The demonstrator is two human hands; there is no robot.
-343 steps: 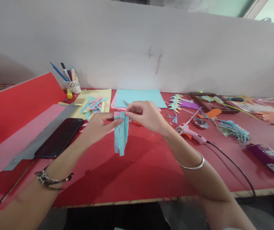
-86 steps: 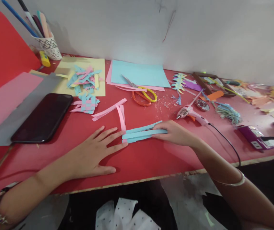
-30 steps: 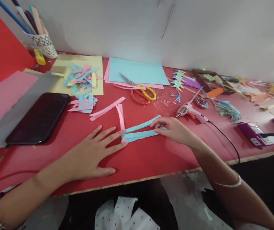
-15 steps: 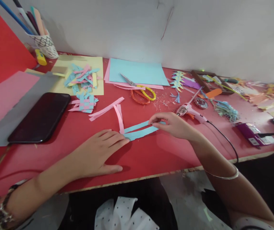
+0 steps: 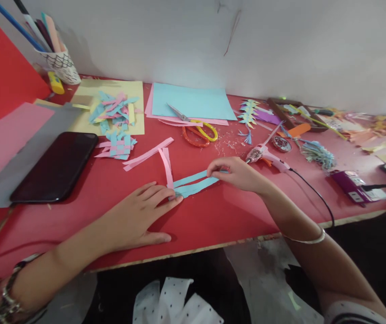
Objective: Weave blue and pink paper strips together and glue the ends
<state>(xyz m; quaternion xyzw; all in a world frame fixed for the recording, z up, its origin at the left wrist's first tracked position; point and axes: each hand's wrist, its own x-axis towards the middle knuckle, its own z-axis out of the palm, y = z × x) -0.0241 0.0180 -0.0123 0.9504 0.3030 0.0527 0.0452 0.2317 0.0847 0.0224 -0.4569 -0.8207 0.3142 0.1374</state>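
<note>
Two light-blue paper strips (image 5: pixel 196 185) lie side by side on the red table. My left hand (image 5: pixel 142 213) rests flat with its fingers stretched out, its fingertips pressing on the left ends of the strips. My right hand (image 5: pixel 235 173) is closed in a pinch at their right end, on the far blue strip; the fingers partly hide that end. A folded pink paper strip (image 5: pixel 166 167) stands out from the blue strips near my left fingertips. Another pair of pink strips (image 5: pixel 148 154) lies just beyond, beside a small woven pink-and-blue paper piece (image 5: pixel 116 147).
Scissors (image 5: pixel 193 127) lie by blue paper sheets (image 5: pixel 193 101). A pink glue gun (image 5: pixel 269 157) with a cord sits right of my right hand, near a purple power strip (image 5: pixel 351 186). A black phone (image 5: pixel 56 166) lies left. Paper scraps (image 5: pixel 115 110) are piled on yellow paper.
My right hand's fingers have curled slightly more at the end of the blue strips. My left hand stays in place, and the whole view has shifted a little.
</note>
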